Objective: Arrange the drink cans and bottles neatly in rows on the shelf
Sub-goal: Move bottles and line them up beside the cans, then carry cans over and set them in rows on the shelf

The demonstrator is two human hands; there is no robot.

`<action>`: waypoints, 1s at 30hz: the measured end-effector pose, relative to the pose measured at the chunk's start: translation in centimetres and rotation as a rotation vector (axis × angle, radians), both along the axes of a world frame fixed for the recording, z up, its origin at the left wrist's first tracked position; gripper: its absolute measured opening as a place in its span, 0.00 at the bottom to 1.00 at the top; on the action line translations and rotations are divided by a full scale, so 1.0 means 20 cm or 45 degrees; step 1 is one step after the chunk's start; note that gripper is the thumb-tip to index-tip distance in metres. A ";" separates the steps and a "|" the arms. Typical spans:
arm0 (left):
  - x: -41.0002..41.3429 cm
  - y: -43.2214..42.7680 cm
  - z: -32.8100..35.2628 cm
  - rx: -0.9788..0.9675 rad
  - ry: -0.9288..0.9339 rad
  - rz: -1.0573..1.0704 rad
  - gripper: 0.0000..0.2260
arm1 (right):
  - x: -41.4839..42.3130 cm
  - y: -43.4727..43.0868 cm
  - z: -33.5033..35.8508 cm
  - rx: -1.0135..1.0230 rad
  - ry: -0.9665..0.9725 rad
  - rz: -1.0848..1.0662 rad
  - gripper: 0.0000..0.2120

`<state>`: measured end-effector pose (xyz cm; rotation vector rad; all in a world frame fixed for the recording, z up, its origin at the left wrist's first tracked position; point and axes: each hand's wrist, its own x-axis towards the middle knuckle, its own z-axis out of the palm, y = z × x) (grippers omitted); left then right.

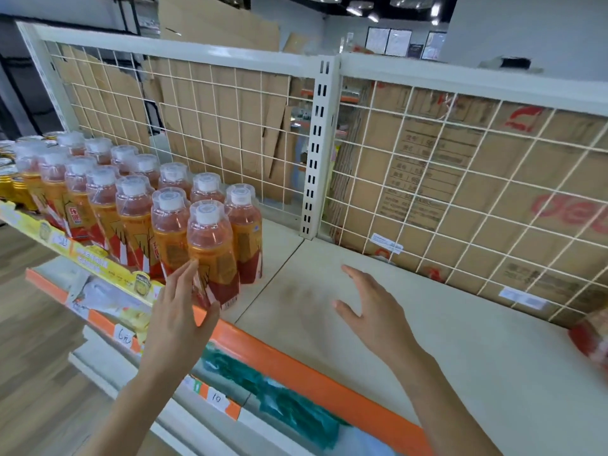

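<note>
Head cam: front bottle (214,248) being touched by L grip (179,311), fingers straight; R grip (371,311) being held wide over shelf (427,324).

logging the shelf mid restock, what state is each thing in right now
bottles: standing, caps on, in rows on the shelf
front bottle: standing at the front edge, touched by the left hand
cans: standing at far left, beyond the bottles
left hand: fingers straight, against the front bottle's side
right hand: fingers spread, above the shelf, holding nothing
red item: at the right edge, too blurred to tell
</note>
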<state>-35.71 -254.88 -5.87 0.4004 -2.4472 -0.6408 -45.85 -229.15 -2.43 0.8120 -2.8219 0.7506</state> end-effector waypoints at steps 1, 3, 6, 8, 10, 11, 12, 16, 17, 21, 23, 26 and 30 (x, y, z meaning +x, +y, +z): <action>0.02 0.02 0.01 -0.040 -0.020 -0.005 0.28 | 0.03 0.08 0.00 0.002 0.031 -0.034 0.27; 0.05 0.08 0.04 -0.104 -0.066 -0.029 0.28 | 0.11 0.25 0.00 0.002 0.087 -0.105 0.27; 0.09 0.23 0.08 -0.147 -0.144 -0.117 0.27 | 0.24 0.51 0.01 -0.011 0.139 -0.218 0.25; 0.12 0.35 0.08 -0.203 -0.164 -0.195 0.25 | 0.33 0.69 0.00 -0.024 0.175 -0.279 0.24; 0.14 0.46 0.08 -0.252 -0.166 -0.264 0.25 | 0.41 0.85 0.00 -0.045 0.173 -0.347 0.23; 0.15 0.52 0.08 -0.262 -0.166 -0.290 0.25 | 0.46 0.93 0.00 -0.048 0.179 -0.372 0.23; 0.16 0.58 0.08 -0.270 -0.166 -0.312 0.25 | 0.50 1.00 0.00 -0.045 0.195 -0.392 0.22; 0.17 0.81 0.06 -0.283 -0.151 -0.412 0.23 | 0.65 1.29 0.00 -0.038 0.211 -0.528 0.22; 0.17 0.87 0.05 -0.295 -0.155 -0.433 0.23 | 0.68 1.36 -0.01 -0.037 0.202 -0.567 0.23; 0.15 1.09 0.04 -0.316 -0.184 -0.525 0.25 | 0.83 1.62 -0.02 -0.026 0.197 -0.708 0.23; 0.13 1.20 0.04 -0.295 -0.182 -0.583 0.25 | 0.89 1.73 -0.04 -0.028 0.208 -0.763 0.23; 0.09 1.35 0.03 -0.272 -0.200 -0.671 0.25 | 0.96 1.86 -0.05 -0.030 0.225 -0.858 0.23; -0.02 1.50 0.03 -0.242 -0.208 -0.796 0.24 | 1.01 1.98 -0.05 -0.050 0.231 -0.984 0.24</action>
